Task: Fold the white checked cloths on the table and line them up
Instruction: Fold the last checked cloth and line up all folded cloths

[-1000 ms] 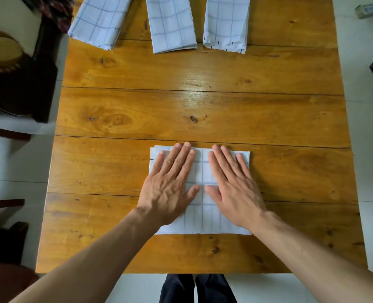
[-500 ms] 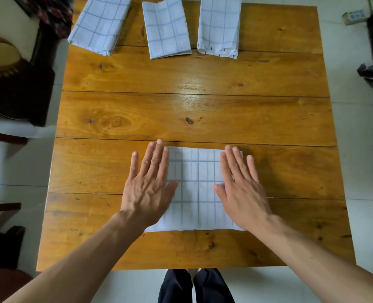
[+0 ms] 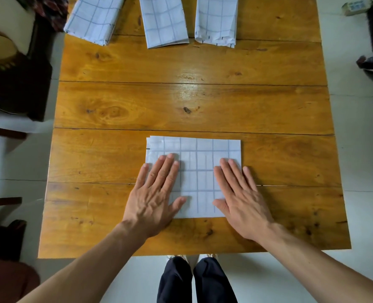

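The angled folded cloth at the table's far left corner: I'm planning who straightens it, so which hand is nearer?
Left. The left hand lies flat on the near cloth's left side, below the angled cloth; the right hand presses its right side, farther across.

A folded white checked cloth (image 3: 199, 162) lies on the wooden plank table (image 3: 181, 95), toward its near edge. The left hand (image 3: 154, 197) rests flat on the left side of this cloth, the right hand (image 3: 240, 197) flat on its right side, with bare cloth between them. Well beyond this cloth, along the table's far edge, three more folded white checked cloths lie side by side: one to the far left (image 3: 93, 16), one straight behind (image 3: 163, 20), one to the far right (image 3: 216, 18).
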Tool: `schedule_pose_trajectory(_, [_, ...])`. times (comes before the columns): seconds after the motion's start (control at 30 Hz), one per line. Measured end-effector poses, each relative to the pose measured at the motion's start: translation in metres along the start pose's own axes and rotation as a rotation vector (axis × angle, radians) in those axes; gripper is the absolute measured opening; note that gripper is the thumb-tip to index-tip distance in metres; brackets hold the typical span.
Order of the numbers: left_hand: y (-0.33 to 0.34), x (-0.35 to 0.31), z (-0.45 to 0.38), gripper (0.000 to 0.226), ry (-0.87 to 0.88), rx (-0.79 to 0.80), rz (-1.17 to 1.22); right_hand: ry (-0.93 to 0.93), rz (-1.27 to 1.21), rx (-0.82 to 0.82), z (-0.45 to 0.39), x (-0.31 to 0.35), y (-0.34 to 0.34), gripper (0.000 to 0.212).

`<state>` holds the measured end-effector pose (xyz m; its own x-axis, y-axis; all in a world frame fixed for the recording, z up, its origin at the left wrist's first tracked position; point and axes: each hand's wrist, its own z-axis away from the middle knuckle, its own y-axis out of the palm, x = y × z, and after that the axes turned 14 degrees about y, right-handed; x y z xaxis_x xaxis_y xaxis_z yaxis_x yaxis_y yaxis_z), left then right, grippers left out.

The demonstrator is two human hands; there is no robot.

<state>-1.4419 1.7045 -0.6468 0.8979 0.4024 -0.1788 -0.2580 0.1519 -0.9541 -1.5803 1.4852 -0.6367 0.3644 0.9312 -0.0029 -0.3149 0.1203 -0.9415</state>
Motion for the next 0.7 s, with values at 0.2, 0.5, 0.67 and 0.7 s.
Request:
schedule_pose_trajectory(0.2, [-0.01,0.001,0.004,0.082,-0.028,0.034,0.013,0.064,-0.08,0.031,0.005,-0.001,-0.006,0.072])
schedule_pose_trajectory(0.5, [-0.054,0.017,-0.027,0.037,-0.087,-0.233,0.176,0.104,-0.335,-0.108,-0.017,0.008,-0.042,0.042])
schedule_pose_trajectory(0.67, [-0.077,0.039,-0.054,0.072,-0.22,-0.136,0.18,0.051,-0.366,-0.109,-0.04,0.019,-0.055,0.046])
schedule_pose_trajectory(0.7, [-0.079,0.042,-0.058,0.08,-0.224,-0.094,0.171,0.048,-0.357,-0.091,-0.043,0.022,-0.056,0.048])
